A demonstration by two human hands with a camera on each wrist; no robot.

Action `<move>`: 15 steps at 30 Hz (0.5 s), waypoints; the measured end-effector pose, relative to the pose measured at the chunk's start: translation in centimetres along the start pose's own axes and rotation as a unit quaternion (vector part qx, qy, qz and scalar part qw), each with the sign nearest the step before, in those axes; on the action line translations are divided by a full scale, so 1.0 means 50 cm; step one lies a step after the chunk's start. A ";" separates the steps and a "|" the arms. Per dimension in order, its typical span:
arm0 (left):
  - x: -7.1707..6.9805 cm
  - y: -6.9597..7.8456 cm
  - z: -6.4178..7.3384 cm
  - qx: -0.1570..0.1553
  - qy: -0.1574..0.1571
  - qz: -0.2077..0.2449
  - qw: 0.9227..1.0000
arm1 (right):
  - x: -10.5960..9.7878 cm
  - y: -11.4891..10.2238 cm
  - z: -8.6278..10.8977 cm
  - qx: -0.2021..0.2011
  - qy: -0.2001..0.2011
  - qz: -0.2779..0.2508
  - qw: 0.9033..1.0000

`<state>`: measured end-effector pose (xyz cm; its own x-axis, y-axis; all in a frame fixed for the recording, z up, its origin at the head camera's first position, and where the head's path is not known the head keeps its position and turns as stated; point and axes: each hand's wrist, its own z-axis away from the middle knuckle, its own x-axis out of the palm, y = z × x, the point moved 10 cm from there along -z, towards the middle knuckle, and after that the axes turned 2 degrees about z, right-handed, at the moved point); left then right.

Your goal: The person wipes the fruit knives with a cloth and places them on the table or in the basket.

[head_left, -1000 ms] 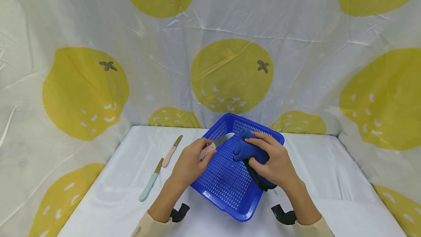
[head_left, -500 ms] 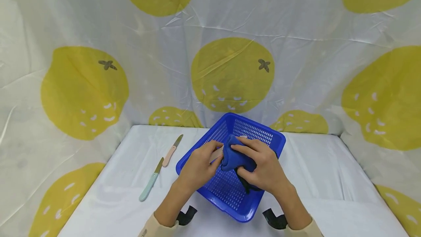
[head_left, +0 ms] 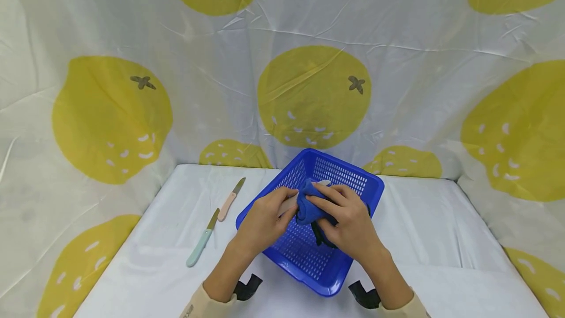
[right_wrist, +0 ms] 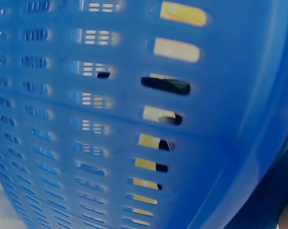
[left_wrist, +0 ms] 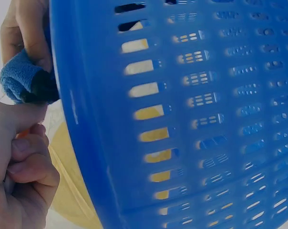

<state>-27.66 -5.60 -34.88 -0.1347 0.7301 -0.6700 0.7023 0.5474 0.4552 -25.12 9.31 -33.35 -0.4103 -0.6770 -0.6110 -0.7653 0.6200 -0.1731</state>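
Over the blue basket (head_left: 324, 290), my left hand (head_left: 262, 217) pinches the pale pink handle of a knife (head_left: 288, 204). My right hand (head_left: 353, 220) grips a folded blue cloth (head_left: 307, 205) around the blade, close against the handle. A light sliver of the blade shows past the cloth near the right fingers; most of it is hidden. A dark edge of the cloth hangs below. In the left wrist view, the fingers and cloth (left_wrist: 21, 78) show beside the basket's rim. The basket wall (right_wrist: 220, 71) fills most of the right wrist view.
To the left of the basket, a pink-handled knife (head_left: 227, 205) and a mint-handled knife (head_left: 200, 247) lie on the white tablecloth (head_left: 150, 259). A lemon-print curtain (head_left: 212, 82) hangs behind and at the sides.
The right hand has moved left with the cloth, which now covers the previously bare blade. The left hand has shifted slightly right. Both knives on the table stay put.
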 end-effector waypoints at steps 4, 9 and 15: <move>-0.004 0.001 0.002 -0.005 0.004 0.020 1.000 | -0.003 -0.007 -0.002 0.006 0.006 0.026 1.000; -0.006 0.003 0.002 -0.002 0.000 0.028 1.000 | -0.008 -0.008 -0.002 0.020 0.005 0.044 0.999; -0.009 0.006 0.001 0.006 -0.002 0.041 0.999 | -0.016 0.004 -0.002 0.033 0.009 0.047 0.998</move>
<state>-27.37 -5.80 -34.46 -0.0735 0.7707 -0.6330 0.7195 0.4805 0.5014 -24.98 9.92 -32.81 -0.4890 -0.6208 -0.6128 -0.6880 0.7063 -0.1665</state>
